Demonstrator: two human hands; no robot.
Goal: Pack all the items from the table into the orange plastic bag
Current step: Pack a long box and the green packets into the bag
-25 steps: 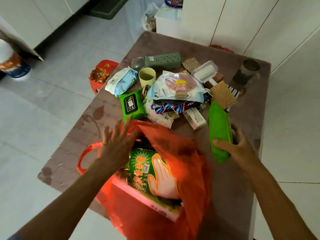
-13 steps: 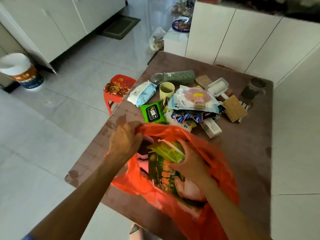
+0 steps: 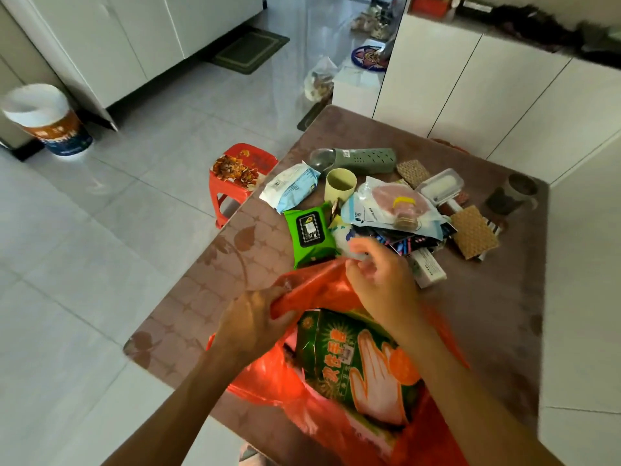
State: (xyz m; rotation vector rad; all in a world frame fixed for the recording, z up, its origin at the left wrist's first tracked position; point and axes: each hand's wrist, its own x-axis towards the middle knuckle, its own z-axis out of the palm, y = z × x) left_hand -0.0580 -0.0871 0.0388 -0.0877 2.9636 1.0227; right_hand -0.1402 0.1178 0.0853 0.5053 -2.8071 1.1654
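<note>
Orange bag (image 3: 312, 287) is holding a green packet (image 3: 353, 358); left hand (image 3: 255, 317) is gripping its rim, right hand (image 3: 383, 280) is hovering loose, empty; wipes (image 3: 309, 233), cup (image 3: 340, 185), more are waiting on table (image 3: 504, 297).

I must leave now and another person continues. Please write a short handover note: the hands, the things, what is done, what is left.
Left hand grips the orange bag rim, holding it open at the table near edge.
Right hand, fingers loosely curled, holds nothing, above the bag mouth.
Done: green glove pack is in the bag.
Left: green wipes pack, yellow cup, grey-green case and the rest of the pile.
</note>
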